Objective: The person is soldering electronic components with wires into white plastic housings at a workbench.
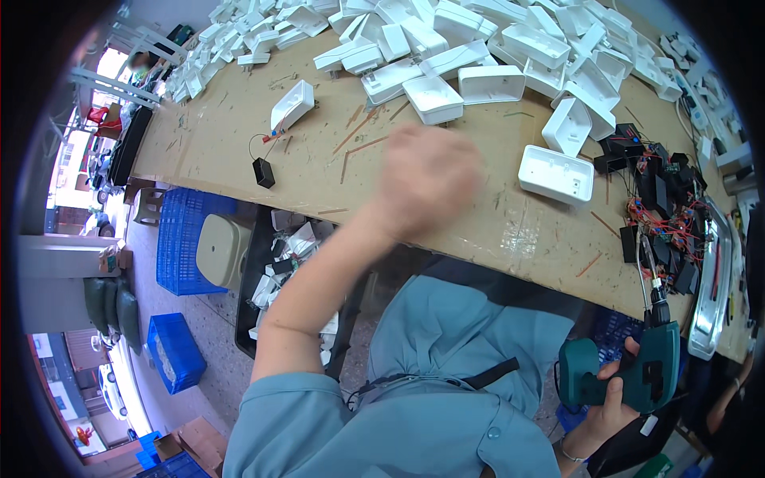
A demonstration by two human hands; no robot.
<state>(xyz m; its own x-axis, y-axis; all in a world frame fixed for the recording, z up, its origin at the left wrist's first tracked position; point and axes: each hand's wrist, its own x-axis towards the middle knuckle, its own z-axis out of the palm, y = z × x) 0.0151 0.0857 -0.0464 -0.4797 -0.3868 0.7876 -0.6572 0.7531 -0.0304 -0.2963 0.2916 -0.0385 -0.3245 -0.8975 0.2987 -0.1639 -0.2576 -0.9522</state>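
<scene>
Far left on the brown table [239, 127], a white housing [292, 104] with a wired black block [264, 172] is seen lying alone. The left hand [426, 179] is held blurred above the table edge; its finger state cannot be told. White casings [478, 48] are heaped behind. Low right, a green power screwdriver [629, 370] is gripped by the right hand [610, 398], fingers clamped on it.

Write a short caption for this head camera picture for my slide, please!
A person's blurred left hand reaches over a table of white plastic cases while the right hand grips a green power screwdriver.
</scene>
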